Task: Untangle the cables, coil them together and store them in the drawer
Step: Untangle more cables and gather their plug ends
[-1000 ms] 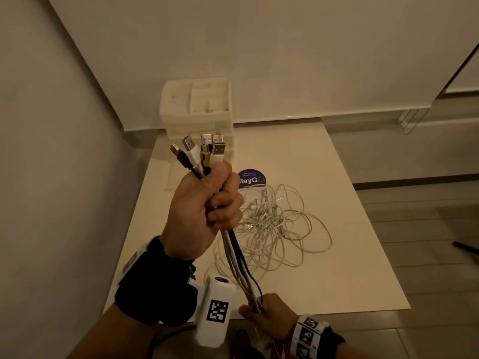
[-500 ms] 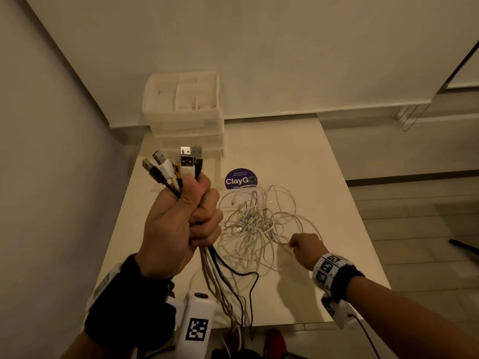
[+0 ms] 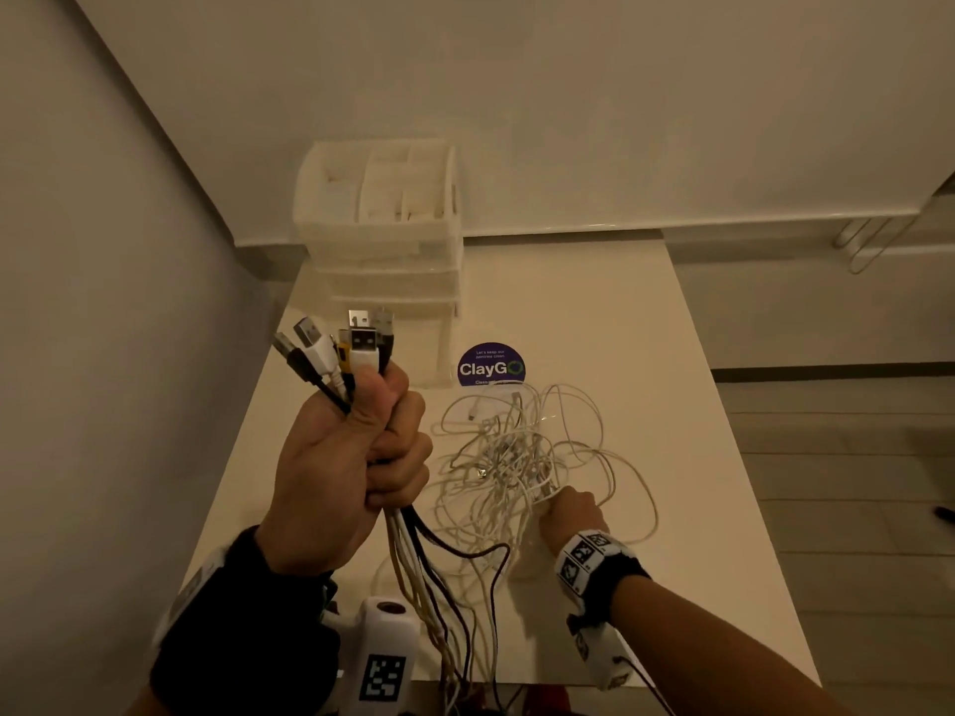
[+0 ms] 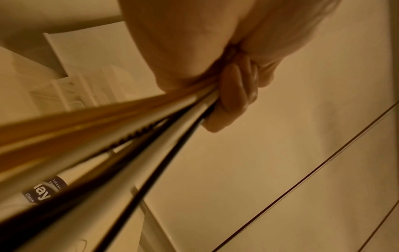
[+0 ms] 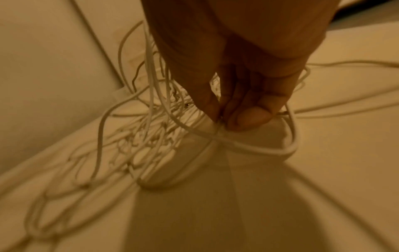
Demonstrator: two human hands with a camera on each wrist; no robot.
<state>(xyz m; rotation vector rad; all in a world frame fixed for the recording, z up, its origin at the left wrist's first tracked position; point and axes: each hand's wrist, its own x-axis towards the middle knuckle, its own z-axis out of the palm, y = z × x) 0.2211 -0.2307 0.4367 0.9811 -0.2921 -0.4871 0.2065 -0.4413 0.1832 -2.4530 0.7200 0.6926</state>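
Observation:
My left hand (image 3: 346,457) is raised over the table's left side and grips a bundle of cables (image 3: 356,348), white, black and yellow, with their USB plugs sticking up above the fist. The cords (image 4: 151,126) run down from the fist and hang past the table's front edge. A tangled heap of white cables (image 3: 517,457) lies on the table. My right hand (image 3: 566,511) is at the heap's near right side, and its fingertips (image 5: 248,117) pinch a white cable (image 5: 237,145) from the tangle. A white plastic drawer unit (image 3: 387,240) stands at the back left.
A round purple ClayGo sticker (image 3: 491,366) lies on the white table (image 3: 646,354) between the drawer unit and the heap. Walls close in on the left and behind. Tiled floor lies beyond the table's right edge.
My right hand let go of the hanging cords at the front edge, moved up to the heap and now pinches a white cable there. The left hand kept its grip on the bundle.

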